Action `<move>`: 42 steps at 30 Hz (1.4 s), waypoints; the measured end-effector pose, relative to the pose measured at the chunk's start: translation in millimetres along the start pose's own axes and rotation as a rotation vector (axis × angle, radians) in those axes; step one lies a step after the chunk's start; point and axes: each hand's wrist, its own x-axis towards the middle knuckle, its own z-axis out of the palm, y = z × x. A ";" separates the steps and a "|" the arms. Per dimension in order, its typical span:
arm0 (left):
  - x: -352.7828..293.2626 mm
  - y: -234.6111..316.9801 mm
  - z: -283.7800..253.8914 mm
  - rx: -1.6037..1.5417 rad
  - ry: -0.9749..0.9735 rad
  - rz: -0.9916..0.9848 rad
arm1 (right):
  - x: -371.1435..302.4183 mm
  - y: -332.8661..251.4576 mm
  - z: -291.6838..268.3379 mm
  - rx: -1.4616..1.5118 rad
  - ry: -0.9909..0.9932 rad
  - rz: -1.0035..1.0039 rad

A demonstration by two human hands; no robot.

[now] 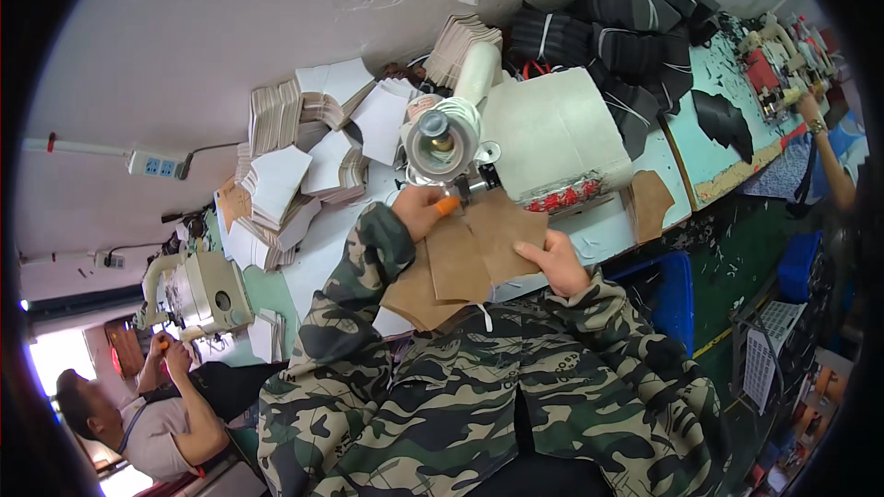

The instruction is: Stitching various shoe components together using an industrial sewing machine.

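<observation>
My right hand (560,262) grips the right edge of a flat brown piece (505,237), thumb on top and fingers underneath. Close to the working end of a white sewing machine (552,143), my left hand (425,212) is closed at the upper edge of a second brown piece (458,264). One of its fingertips wears an orange finger cover (447,206), and the machine head partly hides that hand. The two pieces meet along a seam line under the machine. More brown sheet (416,299) lies below them at the left, and a white strip hangs near my lap.
White-faced cut pieces (278,186) are stacked left of the machine. Tied black bundles (635,46) lie behind it. Another brown piece (650,204) rests at the table's right edge, above a blue bin (677,299). People work at machines on both sides.
</observation>
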 end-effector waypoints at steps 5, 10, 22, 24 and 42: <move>-53.6 2.6 50.9 -0.148 -0.007 0.155 | 15.0 -84.4 -23.7 -1.134 0.412 -0.765; -72.4 5.0 44.7 -0.548 -0.030 0.119 | -4.9 -31.3 -0.9 -0.682 0.030 -0.395; 1.7 7.0 3.3 0.083 -0.001 0.039 | 2.3 7.3 17.6 0.100 -0.078 0.189; 2.0 8.8 3.1 0.109 -0.034 0.060 | -0.2 2.4 12.7 0.114 -0.040 0.216; -20.5 0.4 36.1 -0.027 0.025 0.054 | 16.6 -81.4 -18.4 -0.823 0.343 -0.705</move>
